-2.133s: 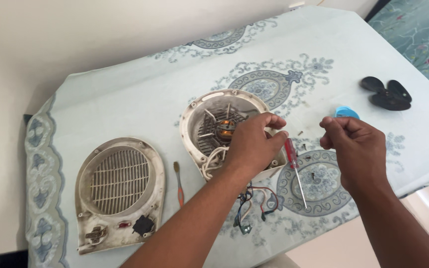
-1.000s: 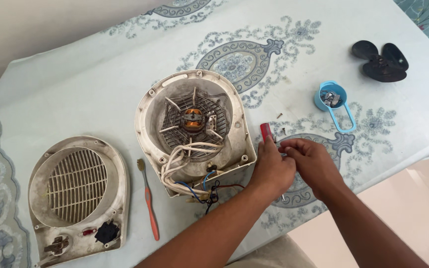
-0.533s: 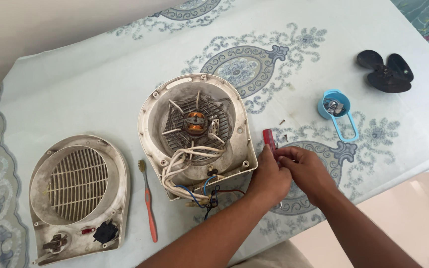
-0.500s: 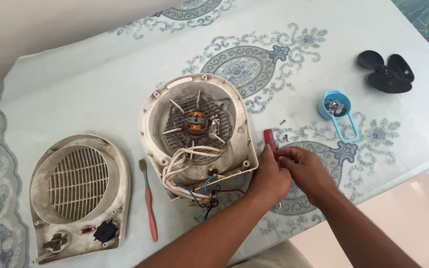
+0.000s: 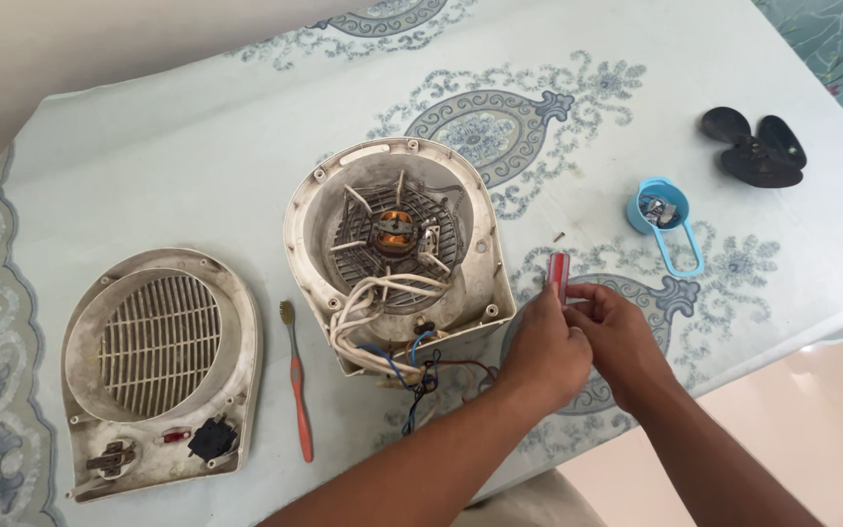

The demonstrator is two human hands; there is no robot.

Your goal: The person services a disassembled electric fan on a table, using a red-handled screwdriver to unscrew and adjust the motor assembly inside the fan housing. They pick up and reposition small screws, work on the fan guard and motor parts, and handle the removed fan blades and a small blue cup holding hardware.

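Change: since half a second ago almost nothing has shifted; we keep our hands on the same red handle beside the heater shell, and only our view has tilted slightly.
Left hand (image 5: 548, 353): ours, curled, fingers pinching the lower part of the red-handled screwdriver (image 5: 558, 276).
Right hand (image 5: 620, 337): ours, curled beside the left one and touching it, fingertips on the same handle.
Screwdriver look: short translucent red grip with a pale stripe, standing upright above our fingers; its shaft is hidden by the hands.
Screwdriver place: just right of the round, dirty white plastic fan-heater shell (image 5: 397, 249), over the table.
Heater shell: open face up, copper-coloured motor in the middle, white, blue and black wires spilling from its lower edge.
Grille cover: grubby white front grille panel (image 5: 158, 366) with a black switch, lying well apart at far left.
Brush: red-handled toothbrush (image 5: 296, 381) between grille and shell.
Container: small light-blue plastic scoop (image 5: 663, 217) holding metal bits, right of the hands.
Fan blade: black plastic fan blade (image 5: 755, 148) near the far right edge.
Table (image 5: 197, 146): pale blue cloth with ornate blue medallions.
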